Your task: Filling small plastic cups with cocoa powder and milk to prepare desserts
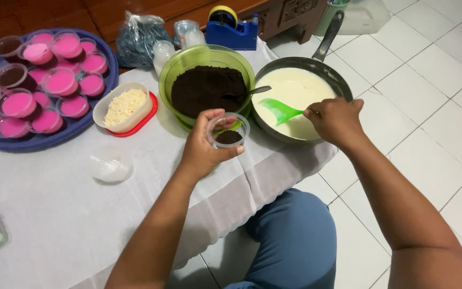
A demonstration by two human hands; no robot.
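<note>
My left hand (205,147) holds a small clear plastic cup (228,131) with dark crumbs at its bottom, just in front of a green bowl (185,61) full of dark crumbs. A metal spoon (252,92) rests in that bowl. My right hand (335,119) grips the handle of a green ladle (278,109), whose scoop sits in the cream-white liquid of a dark pan (343,85). The pan stands at the table's right edge, beside the bowl.
A blue tray (54,140) at the left carries several cups with pink and dark fillings. A tub of grated cheese (124,107) on a red lid, a stack of empty cups (110,165), a dark plastic bag (137,37), a blue tape dispenser (231,29). White tiled floor lies to the right.
</note>
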